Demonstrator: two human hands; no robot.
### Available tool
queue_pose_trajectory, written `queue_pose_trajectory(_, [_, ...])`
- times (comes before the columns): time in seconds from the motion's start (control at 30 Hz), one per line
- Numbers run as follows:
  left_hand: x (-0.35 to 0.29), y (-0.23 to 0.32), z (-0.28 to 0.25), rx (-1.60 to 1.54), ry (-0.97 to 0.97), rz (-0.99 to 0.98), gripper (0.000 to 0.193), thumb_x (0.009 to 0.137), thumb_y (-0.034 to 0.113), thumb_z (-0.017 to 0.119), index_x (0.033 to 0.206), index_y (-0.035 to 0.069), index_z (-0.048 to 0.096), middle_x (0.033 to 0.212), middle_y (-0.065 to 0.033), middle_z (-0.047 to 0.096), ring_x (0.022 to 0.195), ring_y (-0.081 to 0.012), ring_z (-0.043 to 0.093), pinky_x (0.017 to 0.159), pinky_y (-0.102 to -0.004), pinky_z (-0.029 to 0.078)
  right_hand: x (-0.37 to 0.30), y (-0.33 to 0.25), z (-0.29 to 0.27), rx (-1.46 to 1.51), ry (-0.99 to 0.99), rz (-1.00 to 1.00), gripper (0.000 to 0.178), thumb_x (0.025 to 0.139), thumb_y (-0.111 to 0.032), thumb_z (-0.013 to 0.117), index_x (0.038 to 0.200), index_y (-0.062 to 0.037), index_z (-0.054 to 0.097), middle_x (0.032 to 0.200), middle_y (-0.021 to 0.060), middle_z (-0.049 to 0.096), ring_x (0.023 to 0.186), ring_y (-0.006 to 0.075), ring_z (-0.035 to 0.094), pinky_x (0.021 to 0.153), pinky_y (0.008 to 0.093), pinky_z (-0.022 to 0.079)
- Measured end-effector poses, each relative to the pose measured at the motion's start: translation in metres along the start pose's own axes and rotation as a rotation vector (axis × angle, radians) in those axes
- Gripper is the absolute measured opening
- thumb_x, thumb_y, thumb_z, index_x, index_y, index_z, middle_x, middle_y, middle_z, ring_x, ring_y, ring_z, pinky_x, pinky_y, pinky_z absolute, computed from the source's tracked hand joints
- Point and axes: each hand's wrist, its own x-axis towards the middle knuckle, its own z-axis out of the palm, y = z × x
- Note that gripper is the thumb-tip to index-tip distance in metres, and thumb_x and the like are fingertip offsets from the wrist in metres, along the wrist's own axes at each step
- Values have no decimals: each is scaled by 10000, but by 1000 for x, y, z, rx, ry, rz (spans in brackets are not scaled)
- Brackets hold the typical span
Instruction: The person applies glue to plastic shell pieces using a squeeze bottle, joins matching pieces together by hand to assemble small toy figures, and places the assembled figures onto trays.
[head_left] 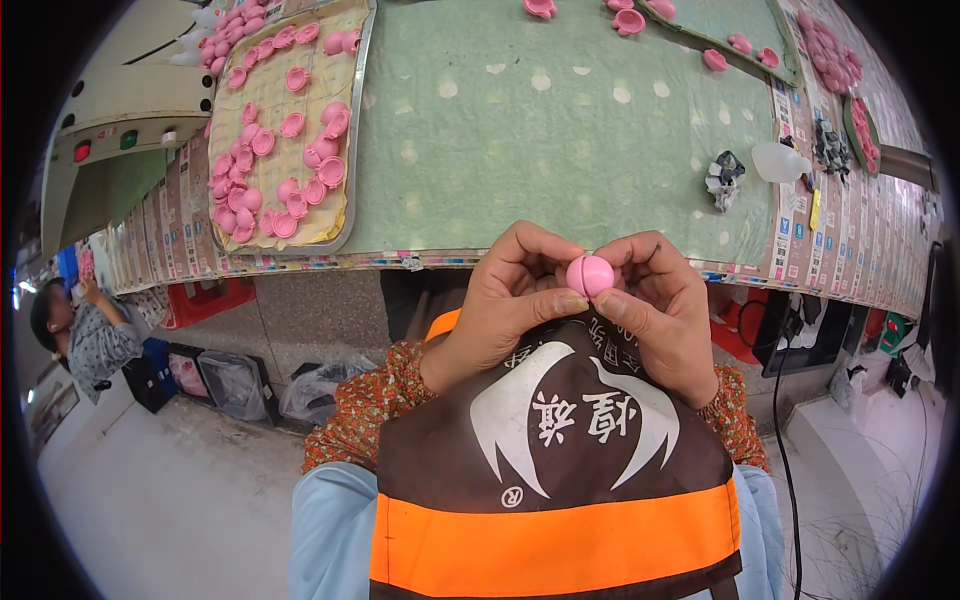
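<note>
1. Just above our lap, we are holding a small pink ball (590,275) between both hands, close in front of the near edge of the table.
2. Our left hand (505,300) is curling around the ball from the left, its thumb and fingertips pinching the ball's left side.
3. Our right hand (660,305) is meeting it from the right, thumb and forefinger pinching the ball's right side, so the two hands are touching each other around it.
4. Below the hands, we are wearing a brown and orange apron (555,480) with a white bird shape on it, over floral-patterned sleeves (365,400).
5. Beyond the hands, a pale green spotted cloth (560,130) is covering the middle of the table.
6. To the left on that table, a metal tray (355,150) lined with yellowish checked cloth is holding many pink cup-shaped pieces (290,170), lying loosely scattered and partly heaped.
7. To the right on the cloth, a small black and white crumpled item (724,180) is lying just beside a whitish translucent plastic bottle (780,162).
8. At the far edge, a few more pink pieces (628,20) are lying on the green cloth, and a heap of them (830,50) is sitting at the far right.
9. Down at the far left, another person (85,335) is sitting low beside the table, well apart from us.
</note>
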Motion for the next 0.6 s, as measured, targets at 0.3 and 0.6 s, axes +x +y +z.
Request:
queue_pose_trajectory(0.3, [-1,-3,-4,-20,-1,-44,321,895,-3,684,1170,46,525,1122,-71,622,1033,-111,605,917,-268,500,-2,1,1,-48,11,-73,336,891,4,686,1189,19,532,1058,66,645,945,89,606,843,236,489])
queue_pose_trajectory(0.6, [0,-4,3,-67,5,-48,307,896,13,687,1149,51,517,1128,-89,632,1054,-138,609,939,-290,494,-3,6,0,-59,59,-70,337,856,-19,705,1146,23,538,1048,65,602,946,118,592,860,264,473])
